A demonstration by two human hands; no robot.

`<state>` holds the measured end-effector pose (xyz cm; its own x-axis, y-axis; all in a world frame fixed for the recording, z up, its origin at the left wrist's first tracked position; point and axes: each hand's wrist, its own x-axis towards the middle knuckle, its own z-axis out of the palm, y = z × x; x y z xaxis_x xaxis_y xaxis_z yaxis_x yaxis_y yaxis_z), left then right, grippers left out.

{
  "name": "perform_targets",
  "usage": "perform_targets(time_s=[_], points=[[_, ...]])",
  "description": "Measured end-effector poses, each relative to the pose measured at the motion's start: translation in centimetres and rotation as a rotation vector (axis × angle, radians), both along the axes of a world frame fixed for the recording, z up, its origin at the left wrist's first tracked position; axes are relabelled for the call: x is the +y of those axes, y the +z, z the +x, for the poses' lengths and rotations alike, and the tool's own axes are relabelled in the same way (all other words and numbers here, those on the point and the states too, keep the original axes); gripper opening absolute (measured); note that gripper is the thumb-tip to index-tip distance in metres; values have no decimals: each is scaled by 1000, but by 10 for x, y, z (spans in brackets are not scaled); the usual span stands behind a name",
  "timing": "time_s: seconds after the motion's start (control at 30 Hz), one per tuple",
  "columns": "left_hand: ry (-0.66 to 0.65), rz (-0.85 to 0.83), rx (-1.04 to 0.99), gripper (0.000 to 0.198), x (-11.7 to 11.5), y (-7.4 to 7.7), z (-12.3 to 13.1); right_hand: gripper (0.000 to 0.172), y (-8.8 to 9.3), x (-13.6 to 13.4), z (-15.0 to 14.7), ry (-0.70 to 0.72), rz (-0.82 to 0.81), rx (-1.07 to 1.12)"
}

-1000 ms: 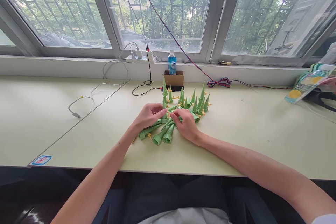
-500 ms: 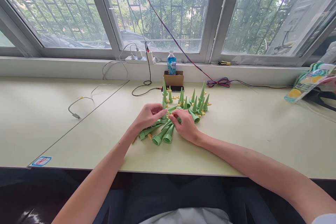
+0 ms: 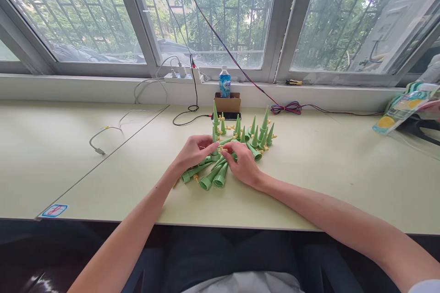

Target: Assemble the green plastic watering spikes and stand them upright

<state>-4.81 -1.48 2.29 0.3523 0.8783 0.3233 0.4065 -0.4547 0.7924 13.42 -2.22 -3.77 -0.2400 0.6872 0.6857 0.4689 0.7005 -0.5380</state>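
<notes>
My left hand is closed around a green plastic watering spike, which points upward. Against its side, my right hand pinches a small yellow valve between thumb and fingers. Whether the valve sits in the spike's side I cannot tell, since fingers cover part of it. Below the hands lie several loose green spikes with their threaded open ends toward me. A loose yellow valve rests among them. Behind my right hand, several spikes with yellow valves stand upright on their wide ends.
A phone on a black cable lies behind the spikes, before a small cardboard box and a blue-labelled bottle. A red and black cable coil lies at the back. Scissors and packets are at far right. A white cable lies left.
My right fingers have shifted very slightly at the yellow valve. The left hand keeps its hold on the upright spike, and everything else stays in place.
</notes>
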Motion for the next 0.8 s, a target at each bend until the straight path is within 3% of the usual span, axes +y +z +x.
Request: perform_targets(time_s=[0.2, 0.47, 0.7, 0.8], points=[[-12, 7, 0, 38, 1, -1, 0, 24, 3, 0, 0, 5, -36, -38], [1, 9, -16, 38, 0, 0, 0, 13, 2, -2, 1, -8, -6, -4], [1, 8, -4, 37, 0, 0, 0, 26, 2, 0, 1, 0, -32, -42], [5, -5, -9, 36, 0, 0, 0, 20, 3, -2, 0, -5, -30, -22]])
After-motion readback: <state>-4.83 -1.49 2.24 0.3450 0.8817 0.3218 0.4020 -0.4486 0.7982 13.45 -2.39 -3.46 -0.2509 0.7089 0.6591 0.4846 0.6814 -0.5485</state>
